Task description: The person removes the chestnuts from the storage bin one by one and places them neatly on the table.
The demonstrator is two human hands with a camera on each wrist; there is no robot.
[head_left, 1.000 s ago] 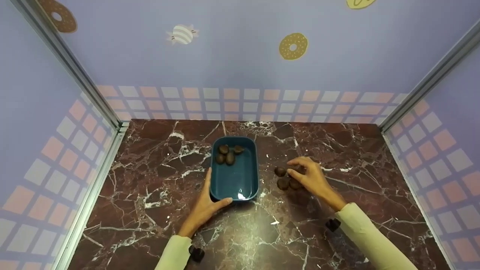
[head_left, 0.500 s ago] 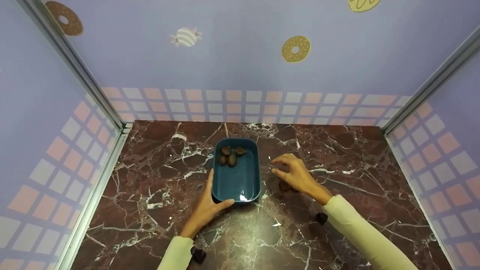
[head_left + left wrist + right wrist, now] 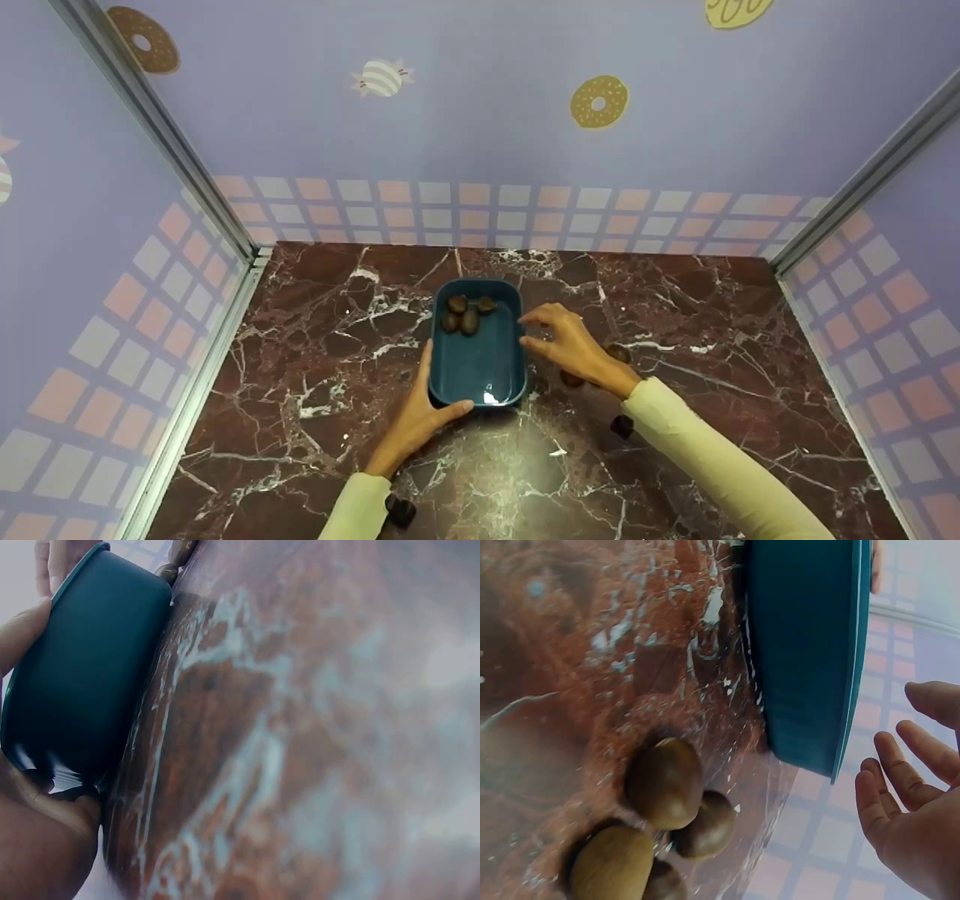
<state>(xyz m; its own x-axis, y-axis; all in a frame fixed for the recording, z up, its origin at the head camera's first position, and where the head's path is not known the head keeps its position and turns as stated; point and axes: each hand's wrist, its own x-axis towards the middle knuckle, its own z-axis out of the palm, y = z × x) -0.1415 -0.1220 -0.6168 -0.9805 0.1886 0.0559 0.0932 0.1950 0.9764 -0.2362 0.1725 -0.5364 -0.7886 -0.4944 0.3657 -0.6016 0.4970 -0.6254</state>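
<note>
A deep teal rectangular dish (image 3: 480,375) stands on the marble-patterned table, with several brown chestnuts (image 3: 469,322) grouped at its far left end. My left hand (image 3: 411,427) holds the dish at its near left corner, fingers along the left wall and thumb at the near rim. At the dish's right rim is my right hand (image 3: 566,345), thumb and fingers apart and nothing seen between them. The right wrist view shows this hand (image 3: 915,802) with loosely bent fingers beside the dish (image 3: 802,652). More chestnuts (image 3: 667,784) lie on the table below it, partly hidden by the right hand in the head view.
Purple walls (image 3: 495,135) with a checkered lower band enclose the table (image 3: 322,330) at the back and both sides. Metal strips (image 3: 187,405) run along the table's side edges. A small white fragment (image 3: 558,452) or mark shows in front of the right hand.
My right hand has moved left from over the loose chestnuts to the dish's right rim. The left hand has kept its hold on the dish, and the chestnuts inside look the same.
</note>
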